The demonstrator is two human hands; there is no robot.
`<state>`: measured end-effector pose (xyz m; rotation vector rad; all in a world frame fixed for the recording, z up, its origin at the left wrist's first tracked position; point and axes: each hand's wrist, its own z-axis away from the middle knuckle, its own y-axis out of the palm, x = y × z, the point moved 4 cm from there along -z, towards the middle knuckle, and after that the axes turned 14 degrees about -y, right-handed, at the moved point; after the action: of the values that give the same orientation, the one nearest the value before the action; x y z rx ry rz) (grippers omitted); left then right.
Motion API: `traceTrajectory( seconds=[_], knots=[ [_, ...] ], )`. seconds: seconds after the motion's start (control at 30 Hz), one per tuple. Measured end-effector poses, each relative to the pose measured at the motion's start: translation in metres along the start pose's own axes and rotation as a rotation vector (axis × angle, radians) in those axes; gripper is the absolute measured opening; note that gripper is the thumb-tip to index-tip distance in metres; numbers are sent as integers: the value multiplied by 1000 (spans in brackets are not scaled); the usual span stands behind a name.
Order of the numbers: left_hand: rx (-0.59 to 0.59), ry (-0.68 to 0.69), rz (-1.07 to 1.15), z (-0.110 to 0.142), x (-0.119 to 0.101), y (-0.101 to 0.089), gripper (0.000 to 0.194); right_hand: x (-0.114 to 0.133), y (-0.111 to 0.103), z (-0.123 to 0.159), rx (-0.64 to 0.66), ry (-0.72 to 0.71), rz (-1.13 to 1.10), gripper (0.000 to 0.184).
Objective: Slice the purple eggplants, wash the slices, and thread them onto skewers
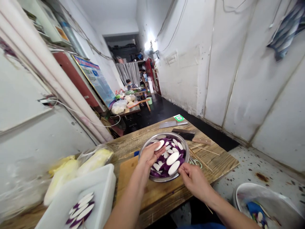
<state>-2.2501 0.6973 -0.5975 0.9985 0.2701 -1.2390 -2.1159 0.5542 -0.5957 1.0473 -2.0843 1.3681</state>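
A metal bowl [144,143] full of oval eggplant slices [172,158], white with purple skin, stands at the table's near side. Over its left part, my left hand [149,155] is closed around an eggplant slice [159,145] between thumb and fingers. My right hand [194,178] is pinched at the bowl's lower right rim. A thin wooden skewer [209,208] sticks out below that hand; its upper part is hidden by the fingers. Several loose skewers [201,160] and green-handled scissors [196,163] lie right of the bowl.
A white tub [107,184] at left holds eggplant slices [81,210]. A cleaver [169,124] and a dark-bladed knife [186,134] lie behind the bowl, a cutting board [128,171] under it. A lined bucket [240,194] stands lower right. A person [131,85] sits far back.
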Motion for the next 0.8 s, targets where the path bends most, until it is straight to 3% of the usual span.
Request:
traceTrajectory(
  seconds=[0.8],
  knots=[
    [-15, -52, -37, 8, 5, 6, 9, 2, 0, -3, -29, -12, 26, 23]
  ],
)
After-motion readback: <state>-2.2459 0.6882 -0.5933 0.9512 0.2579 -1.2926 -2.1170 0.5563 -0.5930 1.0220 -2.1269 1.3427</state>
